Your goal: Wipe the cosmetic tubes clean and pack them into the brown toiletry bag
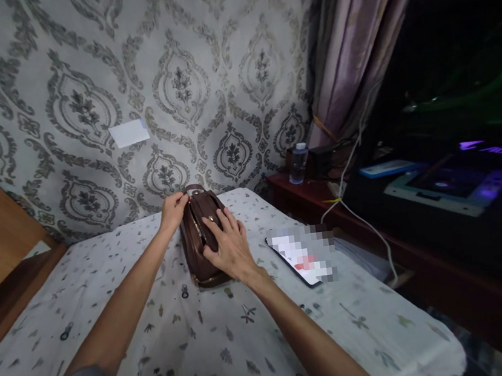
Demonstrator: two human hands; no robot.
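A dark brown leather bag (215, 265) with gold-coloured zips and a top handle rests on the bed, near the wall. A long zip runs down its left part, and the seam looks partly parted. At the bag's upper left edge, my left hand (174, 212) is closed in a pinch by the zip's far end; the fingertips hide whether a zip pull is in them. My right hand (230, 245) grips the bag's front, its thumb at the zip edge and its bent fingers across the leather.
Right of the bag, a phone (299, 258) with a lit, partly blurred screen lies on the patterned bedsheet (198, 353). A clear bottle (298, 164) stands on a dark red ledge (280, 184). A white cable (364, 217) hangs at the bed's right edge. A wooden headboard (0, 231) is at left.
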